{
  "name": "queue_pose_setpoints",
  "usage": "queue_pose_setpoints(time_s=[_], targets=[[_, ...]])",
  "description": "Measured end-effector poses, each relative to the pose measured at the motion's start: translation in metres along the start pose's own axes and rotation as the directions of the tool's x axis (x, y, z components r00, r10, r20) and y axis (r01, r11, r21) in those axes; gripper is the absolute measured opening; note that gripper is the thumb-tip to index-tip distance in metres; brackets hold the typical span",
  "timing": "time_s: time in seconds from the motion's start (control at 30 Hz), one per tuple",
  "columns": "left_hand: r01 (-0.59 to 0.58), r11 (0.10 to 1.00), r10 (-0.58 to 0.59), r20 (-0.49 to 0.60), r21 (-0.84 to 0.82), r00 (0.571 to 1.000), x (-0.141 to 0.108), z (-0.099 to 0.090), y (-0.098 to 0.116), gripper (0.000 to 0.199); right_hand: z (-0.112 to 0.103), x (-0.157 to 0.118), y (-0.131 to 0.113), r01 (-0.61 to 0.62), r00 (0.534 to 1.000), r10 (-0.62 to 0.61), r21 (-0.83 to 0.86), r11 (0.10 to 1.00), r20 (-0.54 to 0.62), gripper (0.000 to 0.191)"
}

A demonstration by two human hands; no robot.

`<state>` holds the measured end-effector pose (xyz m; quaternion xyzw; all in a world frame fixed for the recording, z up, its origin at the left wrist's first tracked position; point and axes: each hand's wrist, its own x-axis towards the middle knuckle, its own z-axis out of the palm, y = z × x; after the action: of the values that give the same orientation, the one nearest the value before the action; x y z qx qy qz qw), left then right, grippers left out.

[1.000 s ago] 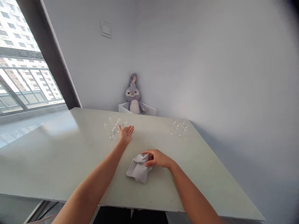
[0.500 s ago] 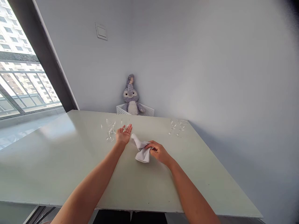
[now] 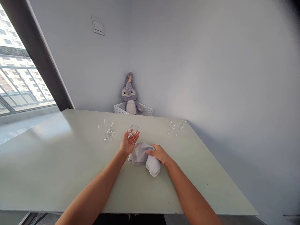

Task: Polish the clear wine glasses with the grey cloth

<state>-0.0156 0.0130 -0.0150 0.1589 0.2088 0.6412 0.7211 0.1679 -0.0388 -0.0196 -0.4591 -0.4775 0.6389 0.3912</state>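
A clear stemmed glass rests in my left hand, its round rim facing me and its bowl among the curled fingers. The stem is mostly hidden. My right hand pinches a white cloth that hangs in folds over the table, close to the left wrist. Left of my left hand stand stemmed glasses, one nearer and one just behind it. They are so clear that their outlines are faint.
Two more stemmed glasses stand at the far right of the pale table. Behind the table's far edge, a purple plush toy sits in a white perforated basket. A window is at the left.
My left hand has come nearer and a little right, bringing the glass with it. The cloth has spread wider and lower in my right hand. The view has shifted slightly.
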Motion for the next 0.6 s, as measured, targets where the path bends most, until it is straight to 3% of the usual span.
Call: queue_pose_setpoints(time_s=[0.07,0.13,0.2,0.3,0.4,0.47,0.53,0.6], targets=[[0.016,1.000,-0.016,0.027,0.002,1.000,-0.001,0.000,0.000,0.025,0.001,0.000,-0.001,-0.005,1.000,0.004,0.108,0.994,0.014,0.029],[0.023,1.000,-0.023,0.046,0.002,0.999,-0.002,0.001,0.001,0.024,0.000,0.002,-0.002,0.067,0.997,-0.052,0.278,0.958,-0.060,0.025],[0.024,1.000,-0.024,0.057,-0.003,0.998,-0.002,0.002,0.002,0.023,-0.002,0.005,-0.004,0.156,0.974,-0.072,0.407,0.900,-0.214,0.023],[0.020,1.000,-0.019,0.080,-0.006,0.997,-0.003,0.002,0.003,0.020,-0.008,0.008,-0.005,0.285,0.877,-0.046,0.441,0.851,-0.478,0.022],[0.004,1.000,-0.005,0.120,0.015,0.993,-0.004,0.002,0.002,0.016,-0.009,0.004,-0.007,0.403,0.745,-0.128,0.289,0.869,-0.654,0.022],[-0.007,0.999,0.001,0.150,0.042,0.989,-0.005,0.002,-0.001,0.016,-0.004,-0.003,-0.010,0.467,0.636,-0.289,0.060,0.882,-0.716,0.027],[-0.006,0.997,-0.007,0.181,0.073,0.983,-0.008,0.003,-0.006,0.018,0.006,-0.011,-0.013,0.490,0.554,-0.506,-0.232,0.840,-0.662,0.034],[0.005,0.995,-0.027,0.218,0.101,0.976,-0.012,0.006,-0.011,0.020,0.019,-0.018,-0.014,0.487,0.571,-0.684,-0.484,0.727,-0.454,0.040]])
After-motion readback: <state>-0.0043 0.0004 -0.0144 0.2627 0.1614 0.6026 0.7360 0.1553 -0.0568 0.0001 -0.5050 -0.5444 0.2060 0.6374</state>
